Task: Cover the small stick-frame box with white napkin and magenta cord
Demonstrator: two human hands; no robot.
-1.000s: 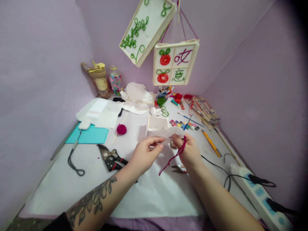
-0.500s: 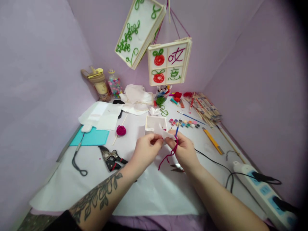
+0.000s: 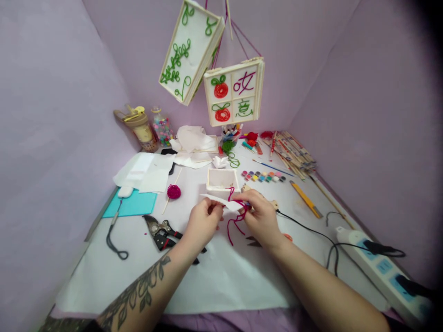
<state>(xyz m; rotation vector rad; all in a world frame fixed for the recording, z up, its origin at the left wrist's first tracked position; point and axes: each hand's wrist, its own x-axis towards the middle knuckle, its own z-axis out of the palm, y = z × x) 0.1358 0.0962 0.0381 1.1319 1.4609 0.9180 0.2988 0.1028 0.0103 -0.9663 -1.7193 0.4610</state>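
My left hand (image 3: 205, 220) pinches the left part of a small white paper piece (image 3: 231, 204). Closed around the paper's right end is my right hand (image 3: 258, 213), with magenta yarn (image 3: 230, 230) looping over its fingers and dangling below. The blue pen-like tool is mostly hidden in that hand. Just beyond the paper stands a small open white box (image 3: 223, 179). Scissors (image 3: 254, 241) lie partly under my right hand. Pruning shears (image 3: 162, 233) rest left of my left forearm, and a magenta yarn ball (image 3: 173, 192) sits farther back.
Two decorated lanterns (image 3: 234, 92) hang above the back. A power strip (image 3: 384, 272) lies at the right, its black cable crossing the table. A yellow cutter (image 3: 306, 199), paint pots (image 3: 263, 176), a turquoise sheet (image 3: 138, 204) and a cup (image 3: 141, 131) are around.
The paper has turned to lie flatter and extends farther left. My left hand has moved slightly left and down. The blue tool no longer stands upright above my right hand. The view has shifted slightly.
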